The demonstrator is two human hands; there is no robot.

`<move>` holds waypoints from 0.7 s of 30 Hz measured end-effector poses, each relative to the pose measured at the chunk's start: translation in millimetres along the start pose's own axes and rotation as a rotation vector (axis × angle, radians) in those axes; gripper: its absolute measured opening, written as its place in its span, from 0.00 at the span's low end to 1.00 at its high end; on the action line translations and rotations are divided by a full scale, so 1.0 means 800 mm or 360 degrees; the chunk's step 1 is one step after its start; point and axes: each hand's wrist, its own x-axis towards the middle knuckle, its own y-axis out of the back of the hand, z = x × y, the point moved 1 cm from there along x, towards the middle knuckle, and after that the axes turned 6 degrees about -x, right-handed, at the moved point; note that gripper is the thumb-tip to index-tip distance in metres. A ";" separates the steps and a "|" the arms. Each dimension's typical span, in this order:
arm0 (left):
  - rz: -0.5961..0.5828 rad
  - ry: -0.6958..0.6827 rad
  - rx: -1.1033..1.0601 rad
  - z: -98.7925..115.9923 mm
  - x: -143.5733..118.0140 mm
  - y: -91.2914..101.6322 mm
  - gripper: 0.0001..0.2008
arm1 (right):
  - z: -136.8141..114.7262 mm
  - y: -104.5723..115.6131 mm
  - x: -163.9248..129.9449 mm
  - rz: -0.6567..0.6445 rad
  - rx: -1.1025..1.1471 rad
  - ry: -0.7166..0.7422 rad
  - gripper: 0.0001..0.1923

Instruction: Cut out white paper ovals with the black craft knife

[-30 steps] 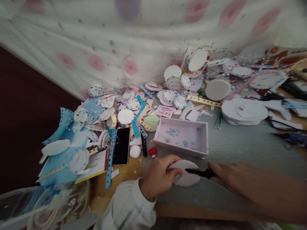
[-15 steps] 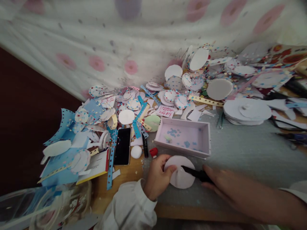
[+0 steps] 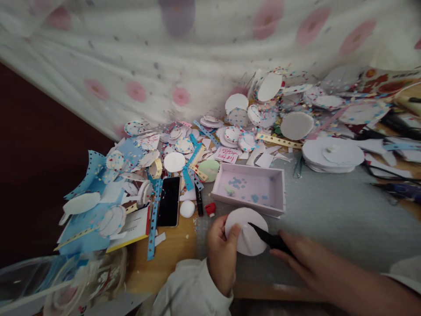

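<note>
A round white paper disc [image 3: 251,245] is held above the grey mat in front of the white box. My left hand [image 3: 223,252] is closed on its left edge, thumb on the upper face. Near the middle of the disc there is a small raised crease or ridge. My right hand [image 3: 305,254] is wrapped round a slim black pointed tool [image 3: 268,237]; whether it is a blade or tweezers I cannot tell. Its tip lies over the disc, close to the centre; contact is unclear. Just beyond stands the shallow white box [image 3: 281,193] with small blue paper pieces inside.
The grey mat [image 3: 332,210] covers the table's right part. Stacked white discs [image 3: 332,153] lie at its back. Left are a black phone [image 3: 169,202], a marker [image 3: 199,199], a red object [image 3: 210,209] and a white round piece [image 3: 187,209]. Paper scraps pile before the flowered curtain [image 3: 138,57].
My left hand has tilted the disc up a little and turned at the wrist, its forearm shifting right. The black tool's tip stays over the disc. The camera view has shifted slightly.
</note>
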 end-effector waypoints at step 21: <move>-0.0914 0.0418 0.0266 0.066 -0.015 0.013 0.18 | -0.007 0.101 -0.020 -0.0530 -0.0131 0.0096 0.14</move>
